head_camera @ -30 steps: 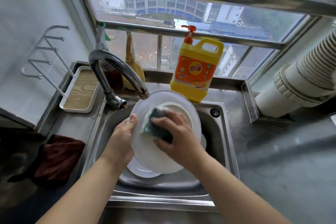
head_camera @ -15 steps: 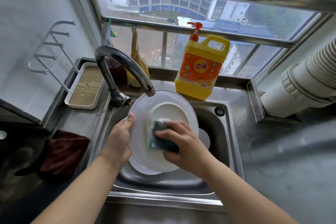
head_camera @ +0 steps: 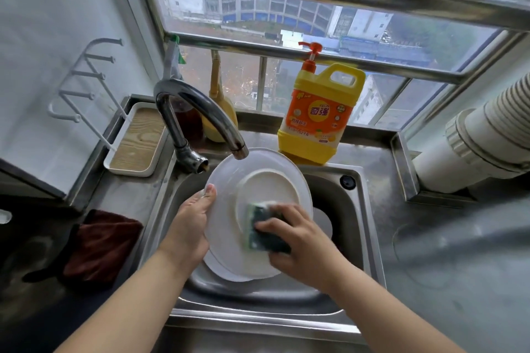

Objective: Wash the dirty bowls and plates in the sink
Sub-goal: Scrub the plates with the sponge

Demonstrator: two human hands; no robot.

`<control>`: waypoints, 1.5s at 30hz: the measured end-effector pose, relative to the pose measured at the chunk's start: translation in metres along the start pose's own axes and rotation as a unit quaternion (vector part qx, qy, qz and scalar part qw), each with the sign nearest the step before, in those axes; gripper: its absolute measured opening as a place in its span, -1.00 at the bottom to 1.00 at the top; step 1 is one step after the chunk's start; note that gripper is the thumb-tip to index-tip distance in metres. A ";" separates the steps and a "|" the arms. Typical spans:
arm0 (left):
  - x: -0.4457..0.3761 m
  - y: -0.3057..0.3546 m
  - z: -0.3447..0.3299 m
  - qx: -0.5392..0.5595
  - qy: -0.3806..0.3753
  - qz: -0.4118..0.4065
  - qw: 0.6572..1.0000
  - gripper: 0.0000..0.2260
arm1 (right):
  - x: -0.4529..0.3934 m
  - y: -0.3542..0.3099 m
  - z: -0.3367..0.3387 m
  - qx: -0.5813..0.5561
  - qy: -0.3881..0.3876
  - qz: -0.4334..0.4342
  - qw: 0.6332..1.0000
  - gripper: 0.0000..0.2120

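Over the steel sink (head_camera: 352, 209), near its back edge, the left hand (head_camera: 189, 226) grips the tilted round white plate (head_camera: 229, 198) by its rim; the right hand (head_camera: 298, 241) presses a dark green sponge (head_camera: 265, 226) against its underside.

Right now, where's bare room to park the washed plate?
Bare steel counter right of the sink, in front of the duct. A narrow strip between sink and red cloth. Crowded: the basin holds more plates; behind are faucet, soap jug, tray.
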State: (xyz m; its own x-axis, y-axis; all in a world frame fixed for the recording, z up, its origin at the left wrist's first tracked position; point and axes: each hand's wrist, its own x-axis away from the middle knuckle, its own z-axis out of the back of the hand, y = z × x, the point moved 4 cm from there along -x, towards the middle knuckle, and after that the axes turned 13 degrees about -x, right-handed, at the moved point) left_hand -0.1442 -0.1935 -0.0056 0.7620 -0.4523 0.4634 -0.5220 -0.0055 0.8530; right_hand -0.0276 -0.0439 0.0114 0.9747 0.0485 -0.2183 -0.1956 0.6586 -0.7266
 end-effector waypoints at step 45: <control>0.010 -0.005 -0.021 -0.055 -0.056 -0.053 0.996 -0.73 | -0.020 0.070 0.045 -0.227 0.229 -0.398 0.859 -0.63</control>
State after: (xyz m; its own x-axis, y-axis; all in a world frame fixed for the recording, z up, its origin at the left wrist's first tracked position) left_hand -0.1253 -0.1792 -0.0003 0.7597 -0.5511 0.3450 -0.3914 0.0361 0.9195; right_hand -0.0556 0.0354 -0.0055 0.6954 -0.6497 0.3071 0.3891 -0.0189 -0.9210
